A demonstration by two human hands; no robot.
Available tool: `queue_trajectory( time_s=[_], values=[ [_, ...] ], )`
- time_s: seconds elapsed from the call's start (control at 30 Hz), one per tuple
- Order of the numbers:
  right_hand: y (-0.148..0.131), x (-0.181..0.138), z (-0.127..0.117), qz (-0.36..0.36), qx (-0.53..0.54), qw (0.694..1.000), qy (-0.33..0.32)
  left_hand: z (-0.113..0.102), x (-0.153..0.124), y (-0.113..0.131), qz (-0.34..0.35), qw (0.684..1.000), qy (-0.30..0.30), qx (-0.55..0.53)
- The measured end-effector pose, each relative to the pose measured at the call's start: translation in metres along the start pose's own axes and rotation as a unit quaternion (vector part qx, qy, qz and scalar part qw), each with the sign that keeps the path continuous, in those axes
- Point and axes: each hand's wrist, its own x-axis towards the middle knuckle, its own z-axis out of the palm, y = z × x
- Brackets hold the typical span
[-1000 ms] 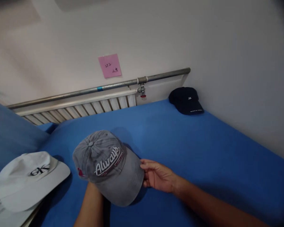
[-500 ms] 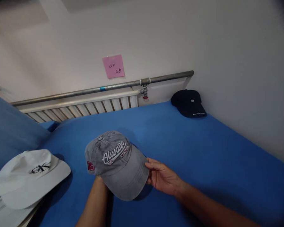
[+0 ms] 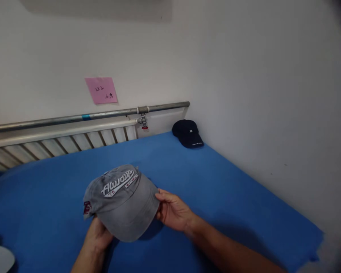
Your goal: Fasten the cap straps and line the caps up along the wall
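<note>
A grey baseball cap (image 3: 130, 210) with raised "Always" lettering is held above the blue-covered surface, its brim tilted down toward me. My right hand (image 3: 173, 210) pinches the right edge of the brim, thumb on top and fingers beneath. Under the cap's left side is my left hand (image 3: 98, 233); its fingers go up beneath the crown and are hidden by the cap. At the far corner a black baseball cap (image 3: 187, 133) rests on the surface, against the wall.
The blue cover (image 3: 216, 197) spreads beneath both hands. Part of a white cap's brim (image 3: 0, 258) shows at the lower left. Along the back run a radiator (image 3: 74, 142), a metal pipe (image 3: 110, 113) and a valve (image 3: 143, 120). A pink note (image 3: 101, 91) hangs on the wall.
The view has swung right, so most of the white caps has left the picture. The grey cap has tipped, showing more brim, and more of my left hand shows below it.
</note>
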Motion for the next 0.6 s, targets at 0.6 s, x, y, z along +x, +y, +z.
queue_trajectory(
  time_s=[0.6],
  values=[
    [-0.115, 0.054, -0.040, -0.262, 0.054, 0.956, 0.119, 0.007, 0.006, -0.037, -0.064, 0.967, -0.161, 0.186]
  ],
)
